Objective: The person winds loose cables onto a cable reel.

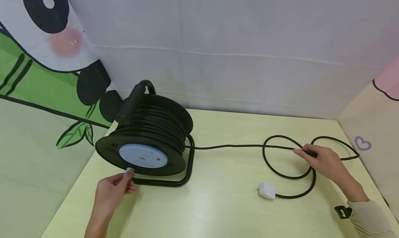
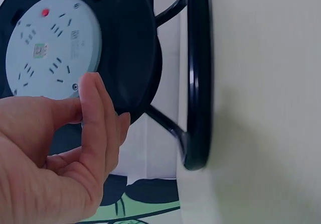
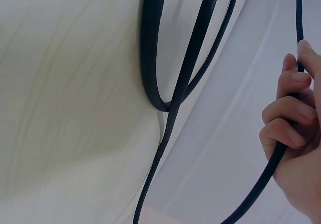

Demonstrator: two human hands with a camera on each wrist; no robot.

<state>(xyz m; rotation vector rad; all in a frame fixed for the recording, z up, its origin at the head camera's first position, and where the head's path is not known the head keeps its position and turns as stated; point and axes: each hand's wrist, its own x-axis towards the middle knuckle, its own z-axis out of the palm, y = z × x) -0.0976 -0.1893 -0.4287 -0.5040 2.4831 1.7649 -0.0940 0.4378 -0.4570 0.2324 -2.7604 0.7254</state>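
A black cable reel stands on the left of the table, wound with black cable. Its round, pale blue socket plate faces the person. At the lower rim of the reel, my left hand pinches a small pale blue knob between thumb and fingers; the left wrist view mostly hides that knob behind the fingers. On the right, my right hand grips the black cable, which runs straight from the reel. The right wrist view shows the fingers curled round the cable.
Beyond the right hand the cable lies in loose loops, ending in a white plug. The reel's black tube stand rests on the pale wooden table. Printed cloth hangs behind and at both sides.
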